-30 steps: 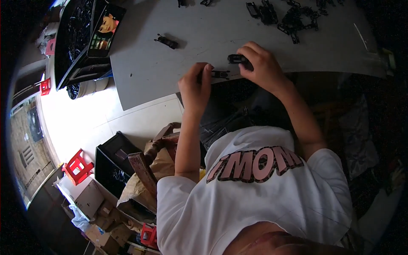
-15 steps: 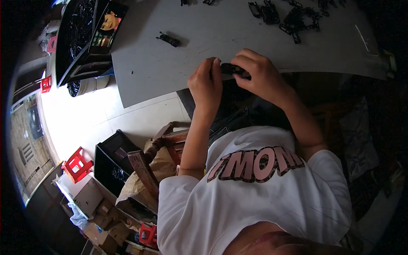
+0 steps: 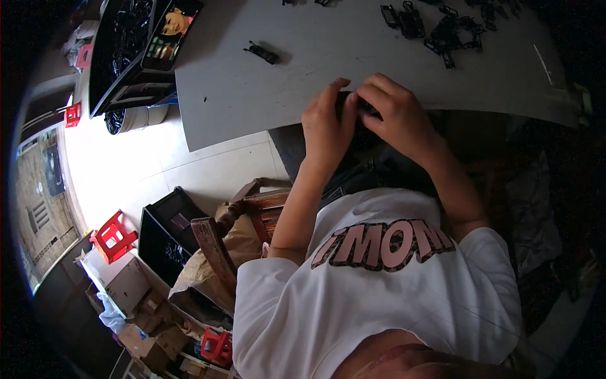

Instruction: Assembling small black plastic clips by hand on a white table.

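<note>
Close together above the near edge of the grey table (image 3: 233,101) are my left hand (image 3: 327,123) and my right hand (image 3: 394,117). Their fingers pinch a small black plastic part (image 3: 365,107) from both sides. Most of that part is hidden behind the fingers, so its exact kind does not show. Farther off to the left, a similar narrow black part (image 3: 262,54) lies alone on the table. More black frame-like parts (image 3: 456,36) lie in a loose group at the far right, with a blocky pair (image 3: 404,21) beside them.
At the table's left stands a black bin (image 3: 123,47) full of small black pieces, a phone (image 3: 167,38) showing a picture propped at it. A wooden chair (image 3: 218,246), black crate (image 3: 167,221), red stool (image 3: 113,237) and cardboard boxes (image 3: 148,341) fill the lower left.
My left hand has moved right, closer to my right hand, and the black part is now more covered by fingers. The whole view has shifted slightly.
</note>
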The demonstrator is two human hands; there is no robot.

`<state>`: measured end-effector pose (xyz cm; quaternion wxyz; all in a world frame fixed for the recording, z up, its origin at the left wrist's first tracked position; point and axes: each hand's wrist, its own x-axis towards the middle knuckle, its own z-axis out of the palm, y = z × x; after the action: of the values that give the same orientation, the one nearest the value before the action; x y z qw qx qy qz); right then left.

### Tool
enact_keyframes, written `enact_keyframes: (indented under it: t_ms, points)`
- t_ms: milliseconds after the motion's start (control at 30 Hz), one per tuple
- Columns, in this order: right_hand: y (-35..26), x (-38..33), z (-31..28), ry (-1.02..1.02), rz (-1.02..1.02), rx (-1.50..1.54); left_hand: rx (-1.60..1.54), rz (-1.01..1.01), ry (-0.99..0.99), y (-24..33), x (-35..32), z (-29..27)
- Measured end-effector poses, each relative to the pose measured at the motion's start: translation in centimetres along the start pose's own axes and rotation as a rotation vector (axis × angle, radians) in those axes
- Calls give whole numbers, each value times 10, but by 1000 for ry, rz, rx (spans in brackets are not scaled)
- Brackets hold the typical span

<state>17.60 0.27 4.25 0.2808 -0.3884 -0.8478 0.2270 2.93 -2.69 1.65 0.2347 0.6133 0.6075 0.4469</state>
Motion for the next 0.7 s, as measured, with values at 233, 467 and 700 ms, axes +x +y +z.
enact_keyframes:
  t_ms: [233, 467, 700]
  points:
    - [18, -3, -7, -185, 326, 437, -304, -57, -90, 2, -1, -13]
    - [31, 22, 12, -297, 264, 591, -357, 17, -52, -18, -2, -25]
    - [79, 142, 34, 201, 128, -171, -130, -34, 151, -54, 17, -44]
